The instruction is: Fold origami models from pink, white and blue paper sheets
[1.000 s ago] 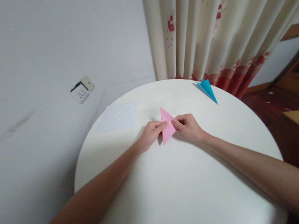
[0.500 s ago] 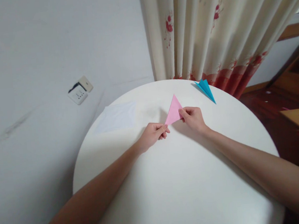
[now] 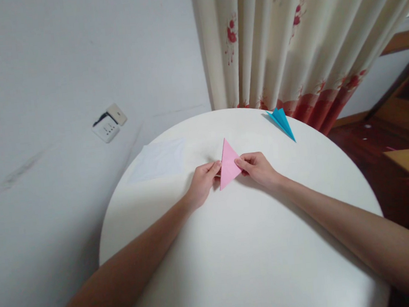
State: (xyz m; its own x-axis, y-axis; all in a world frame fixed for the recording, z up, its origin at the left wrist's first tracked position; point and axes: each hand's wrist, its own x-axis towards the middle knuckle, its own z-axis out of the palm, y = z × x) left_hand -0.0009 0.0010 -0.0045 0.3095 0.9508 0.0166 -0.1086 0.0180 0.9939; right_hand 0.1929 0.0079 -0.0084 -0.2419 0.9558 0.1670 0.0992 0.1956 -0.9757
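Note:
A pink paper [image 3: 228, 166], folded into a triangle, is held between my two hands just above the white table. My left hand [image 3: 204, 178] is closed at its left edge, the thumb near the middle of that edge and the other fingers partly hidden behind the paper. On the opposite side, my right hand [image 3: 256, 167] pinches the paper's right corner with the thumb on top. One point of the triangle faces away from me and another points down toward me.
Toward the back right of the round white table [image 3: 214, 267] lies a blue folded paper plane [image 3: 282, 124]. A thin white sheet [image 3: 158, 160] rests at the back left. Behind are a wall with a socket [image 3: 107, 128] and a long curtain [image 3: 270, 47].
The pink paper has moved left and toward me and has turned. My left hand has shifted from its lower corner to its left edge; my right hand moved left with the paper.

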